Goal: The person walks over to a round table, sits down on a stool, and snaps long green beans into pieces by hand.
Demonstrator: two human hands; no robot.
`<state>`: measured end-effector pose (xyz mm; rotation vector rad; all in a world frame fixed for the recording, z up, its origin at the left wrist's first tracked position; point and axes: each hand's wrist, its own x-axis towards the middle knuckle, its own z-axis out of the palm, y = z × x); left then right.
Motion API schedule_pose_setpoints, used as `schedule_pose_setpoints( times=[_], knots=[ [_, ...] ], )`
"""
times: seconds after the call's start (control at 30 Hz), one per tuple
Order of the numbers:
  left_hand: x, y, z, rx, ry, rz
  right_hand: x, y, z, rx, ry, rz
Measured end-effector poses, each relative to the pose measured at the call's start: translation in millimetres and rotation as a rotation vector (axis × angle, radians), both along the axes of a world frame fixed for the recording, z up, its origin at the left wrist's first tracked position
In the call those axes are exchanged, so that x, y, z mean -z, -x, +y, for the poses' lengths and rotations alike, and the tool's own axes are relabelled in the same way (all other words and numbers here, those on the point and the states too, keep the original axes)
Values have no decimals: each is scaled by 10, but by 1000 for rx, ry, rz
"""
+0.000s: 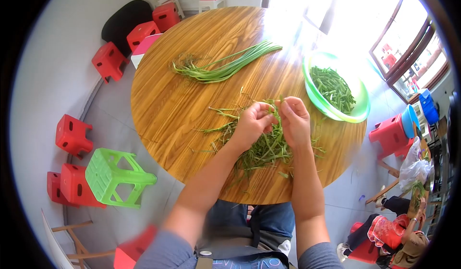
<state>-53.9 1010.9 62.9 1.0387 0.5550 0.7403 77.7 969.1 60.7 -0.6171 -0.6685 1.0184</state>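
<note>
In the head view, with twelve o'clock at the far edge of the round wooden worktop (163, 101), the person sits at six o'clock, both forearms reaching inward. The left hand (253, 125) and the right hand (294, 122) meet just below the worktop's centre, thumbs and fingers closed in a pinch on a short green stalk (275, 108) between them. The stalk is small and partly covered by the fingers, so how much of it each hand grips is hard to judge.

Beneath the hands, towards six o'clock, spreads a loose pile of green trimmings (264, 155), with stray bits around it. At eleven o'clock lies a bundle of long green stems (230, 70), its tangled, stringy ends pointing to nine and its smoother ends to one. Near three o'clock stands a pale green bowl (327, 109) holding cut green pieces (334, 90).

Off the worktop, a bright green stool (103, 173) stands at eight o'clock, in front of a red stool (77, 185). Between four and five, another person (391, 228) in a red patterned garment sits holding a bunch of greens (416, 197).
</note>
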Motion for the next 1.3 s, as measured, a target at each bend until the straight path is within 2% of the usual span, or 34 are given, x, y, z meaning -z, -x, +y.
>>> schedule_pose_setpoints(
  times=[0.13, 0.27, 0.37, 0.4, 0.53, 0.63, 0.77, 0.87, 0.97, 1.0, 1.13, 1.23, 1.3],
  knots=[
    [-16, 13, -2, 9, 10, 4, -109, -51, -22, 143, 36, 185],
    [-64, 45, 15, -17, 10, 63, -58, -253, -64, 28, 261, -213],
    [-49, 37, 28, -123, -61, 182, -211, -222, -137, -81, 376, -282],
    [-37, 25, 46, -185, -67, 201, -206, -292, -162, -82, 336, -311],
    [-71, 52, 102, -339, -55, 146, -167, -616, -148, 212, -216, 406],
    [-132, 51, 47, -183, 71, -37, -268, -623, -184, 180, -66, 619],
    [-144, 37, -9, -22, -32, -33, -212, -254, -124, -11, 163, 45],
    [-114, 69, 35, -1, 11, -44, -203, -9, -100, 51, 295, -469],
    [-126, 93, 36, -4, 39, -83, -194, -33, -114, -102, 222, -485],
    [-111, 92, 44, 4, 60, -109, -198, -9, -109, -8, 246, -537],
    [-42, 55, 84, 45, 47, -166, -113, -88, -81, 32, 342, -557],
    [-53, 92, 98, 87, -66, -21, -148, -40, -67, 117, 317, -493],
    [-32, 95, 102, 113, -29, -54, -196, -18, -88, 141, 289, -516]
  ],
)
